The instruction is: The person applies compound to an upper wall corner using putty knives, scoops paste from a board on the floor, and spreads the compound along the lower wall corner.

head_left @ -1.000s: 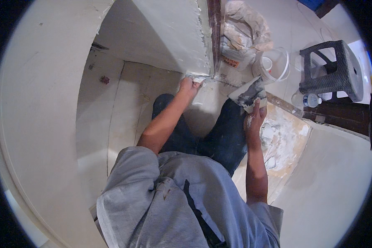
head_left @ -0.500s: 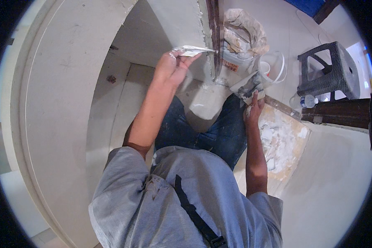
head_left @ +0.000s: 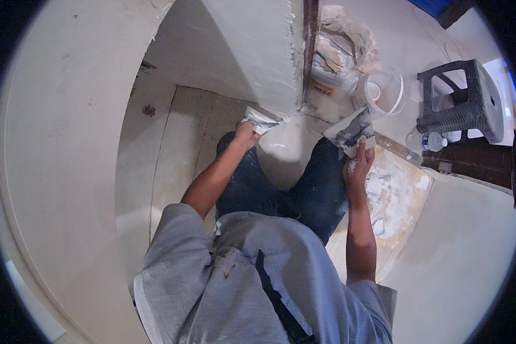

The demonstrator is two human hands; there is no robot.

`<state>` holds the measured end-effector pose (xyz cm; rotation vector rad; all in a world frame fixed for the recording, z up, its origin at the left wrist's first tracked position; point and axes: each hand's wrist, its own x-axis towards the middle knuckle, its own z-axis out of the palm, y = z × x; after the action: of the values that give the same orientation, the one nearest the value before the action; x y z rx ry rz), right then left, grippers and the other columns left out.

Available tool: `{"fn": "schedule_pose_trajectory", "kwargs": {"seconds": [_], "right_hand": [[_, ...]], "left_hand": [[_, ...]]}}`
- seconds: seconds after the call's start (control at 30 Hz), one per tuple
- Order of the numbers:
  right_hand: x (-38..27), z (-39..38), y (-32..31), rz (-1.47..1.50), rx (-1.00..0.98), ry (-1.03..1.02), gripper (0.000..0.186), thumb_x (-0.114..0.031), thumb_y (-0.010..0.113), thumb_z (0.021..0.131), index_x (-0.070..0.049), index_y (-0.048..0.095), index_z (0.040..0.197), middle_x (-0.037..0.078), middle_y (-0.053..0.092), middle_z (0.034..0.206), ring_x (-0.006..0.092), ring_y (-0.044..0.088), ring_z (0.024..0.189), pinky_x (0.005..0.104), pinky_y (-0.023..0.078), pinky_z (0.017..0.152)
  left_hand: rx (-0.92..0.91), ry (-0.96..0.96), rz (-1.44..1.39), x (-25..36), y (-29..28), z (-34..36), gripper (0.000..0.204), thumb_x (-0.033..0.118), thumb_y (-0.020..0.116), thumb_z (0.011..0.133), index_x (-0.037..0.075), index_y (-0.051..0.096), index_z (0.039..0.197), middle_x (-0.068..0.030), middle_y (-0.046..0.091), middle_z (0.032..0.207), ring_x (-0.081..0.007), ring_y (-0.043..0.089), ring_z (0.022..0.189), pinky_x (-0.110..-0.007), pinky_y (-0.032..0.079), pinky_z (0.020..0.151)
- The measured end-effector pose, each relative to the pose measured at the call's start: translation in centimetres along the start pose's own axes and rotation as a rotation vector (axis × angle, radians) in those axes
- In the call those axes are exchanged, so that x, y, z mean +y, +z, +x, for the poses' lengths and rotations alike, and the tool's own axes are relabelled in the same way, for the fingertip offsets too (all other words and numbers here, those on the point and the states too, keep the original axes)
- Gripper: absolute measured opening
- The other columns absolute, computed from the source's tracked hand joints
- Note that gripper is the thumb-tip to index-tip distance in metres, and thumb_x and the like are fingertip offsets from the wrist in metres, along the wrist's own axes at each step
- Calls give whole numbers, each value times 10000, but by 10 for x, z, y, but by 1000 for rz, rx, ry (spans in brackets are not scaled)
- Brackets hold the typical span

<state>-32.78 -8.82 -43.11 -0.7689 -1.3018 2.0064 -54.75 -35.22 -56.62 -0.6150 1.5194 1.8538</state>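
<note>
My left hand (head_left: 246,135) is closed around a flat putty scraper (head_left: 261,119), which carries white paste along its blade. It is low, in front of my left knee and just below the wall's end. In my right hand (head_left: 359,163) is a wider putty knife (head_left: 350,133), its pale face smeared dark grey and white. That blade rests in the air above my right knee, with its broad side turned up. White smears mark the fingers of my right hand. The two tools are apart from each other.
A board (head_left: 407,209) covered in white putty lies right of my right leg. Beyond stand an open paper sack (head_left: 364,43), a clear bucket (head_left: 394,94) with a white cup, a dark stool (head_left: 487,106) and a plastic bottle (head_left: 434,141). A plastered wall (head_left: 252,51) rises ahead.
My left hand has come down from beside the wall's edge toward my knees, with the scraper. My right hand has dropped slightly, and more of its putty knife's face shows.
</note>
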Motion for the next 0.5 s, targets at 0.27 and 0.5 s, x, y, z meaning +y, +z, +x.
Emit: {"fn": "schedule_pose_trajectory", "kwargs": {"seconds": [0.27, 0.5], "right_hand": [[-10, -14, 11, 103, -23, 141, 358, -226, 535, 961, -2, 495, 1238, 63, 594, 1147, 139, 569, 1012, 267, 446, 852], [-8, -19, 8, -43, 112, 224, 350, -234, 534, 962, 3, 504, 1217, 68, 602, 1111, 141, 577, 979, 264, 456, 830]], "left_hand": [[-214, -60, -267, -55, -29, 141, 373, 59, 325, 927, 81, 466, 1272, -133, 530, 1272, -312, 592, 1072, -524, 527, 860], [-107, -96, -423, -61, -16, 163, 366, 49, 339, 905, 42, 464, 1249, -154, 544, 1225, -334, 592, 1056, -537, 544, 818]]}}
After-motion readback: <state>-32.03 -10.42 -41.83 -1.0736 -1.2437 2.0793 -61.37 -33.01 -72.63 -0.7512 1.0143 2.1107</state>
